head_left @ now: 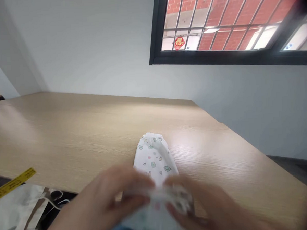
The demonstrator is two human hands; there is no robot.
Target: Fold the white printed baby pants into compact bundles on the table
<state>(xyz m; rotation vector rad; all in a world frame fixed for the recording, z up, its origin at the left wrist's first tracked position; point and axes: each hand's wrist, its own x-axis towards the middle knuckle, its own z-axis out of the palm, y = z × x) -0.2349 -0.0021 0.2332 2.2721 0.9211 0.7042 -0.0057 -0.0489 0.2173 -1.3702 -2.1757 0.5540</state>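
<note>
A white cloth [153,158] printed with small green and pink figures lies on the wooden table, its rounded end pointing away from me. Its near part hangs toward my lap at the table's front edge. My left hand [114,196] pinches the cloth's gathered edge from the left, thumb below and fingers above. From the right, my right hand [196,202] pinches the same bunched edge. Both hands are smeared by motion, and the fold between them is blurred.
The wooden table [79,132] reaches back to a grey wall. At the lower left are a yellow tape strip [14,184], a pale bag [14,208] and white cables [53,202]. A dark-framed, barred window [217,58] is at the upper right.
</note>
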